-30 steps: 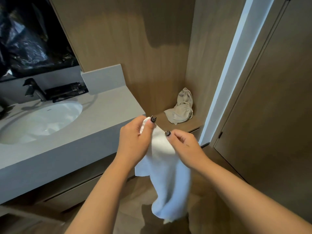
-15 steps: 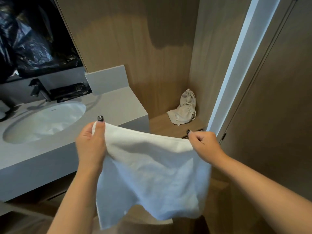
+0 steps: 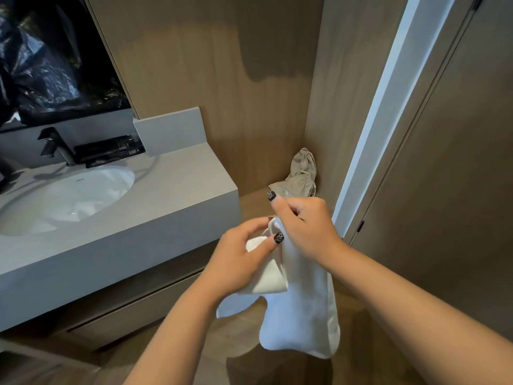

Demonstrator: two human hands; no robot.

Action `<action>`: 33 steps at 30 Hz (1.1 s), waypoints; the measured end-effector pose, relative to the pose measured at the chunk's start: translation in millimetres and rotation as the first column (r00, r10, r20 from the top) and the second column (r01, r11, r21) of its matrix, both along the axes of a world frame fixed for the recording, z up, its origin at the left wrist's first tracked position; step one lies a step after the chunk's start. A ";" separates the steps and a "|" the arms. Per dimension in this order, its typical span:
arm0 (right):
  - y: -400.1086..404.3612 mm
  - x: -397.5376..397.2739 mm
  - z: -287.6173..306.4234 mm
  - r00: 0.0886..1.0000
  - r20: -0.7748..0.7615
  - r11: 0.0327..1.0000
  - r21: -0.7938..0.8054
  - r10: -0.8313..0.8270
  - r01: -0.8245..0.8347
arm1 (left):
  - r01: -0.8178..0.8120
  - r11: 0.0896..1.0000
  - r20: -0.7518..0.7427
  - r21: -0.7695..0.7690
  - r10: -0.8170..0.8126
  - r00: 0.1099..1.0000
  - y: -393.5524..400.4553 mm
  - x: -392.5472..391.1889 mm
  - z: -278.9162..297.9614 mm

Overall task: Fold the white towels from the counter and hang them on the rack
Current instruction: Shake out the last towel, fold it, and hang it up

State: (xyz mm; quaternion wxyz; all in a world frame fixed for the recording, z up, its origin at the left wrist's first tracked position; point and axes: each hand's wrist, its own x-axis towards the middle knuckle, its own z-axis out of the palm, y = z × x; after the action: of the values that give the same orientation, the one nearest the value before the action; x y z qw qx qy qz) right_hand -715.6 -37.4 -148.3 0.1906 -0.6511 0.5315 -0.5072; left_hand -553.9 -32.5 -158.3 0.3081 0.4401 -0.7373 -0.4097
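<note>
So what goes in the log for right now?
step: folding | left hand: grips white towel | right hand: grips towel top | towel: hangs doubled | rack: unseen

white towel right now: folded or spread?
Folded. The white towel hangs doubled lengthwise, top corners pinched together between left hand and right hand.

A bathroom, possibly in a hotel or a modern flat. A grey stone-look vanity counter holds a white oval sink set into it, with a dark angular faucet behind. A dark tray of small toiletry tubes sits beside the faucet. Above is a mirror, covered or reflecting something black and crinkled. Warm wood panelling lines the walls, with a drawer front below the counter.
</note>
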 end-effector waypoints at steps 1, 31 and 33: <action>1.0 -0.3 0.8 1.000 0.001 1.000 0.003 0.007 -0.007 | -0.002 1.000 -0.010 -0.006 0.002 1.000 2.5 -4.2 -1.8; 3.8 -11.7 13.2 0.991 -0.030 0.991 0.047 0.130 -0.128 | -0.170 0.979 -0.052 -0.108 0.165 0.985 7.5 10.0 13.4; 5.2 -7.9 20.9 0.981 0.027 0.977 0.090 0.192 -0.193 | -0.087 0.992 -0.096 -0.089 0.078 0.992 8.1 0.9 11.6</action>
State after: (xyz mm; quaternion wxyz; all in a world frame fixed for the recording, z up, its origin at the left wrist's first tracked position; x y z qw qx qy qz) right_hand -723.5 -32.2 -127.4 0.2734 -0.6854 0.4872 -0.4669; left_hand -553.0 -24.4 -146.8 0.3785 0.4360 -0.7218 -0.3816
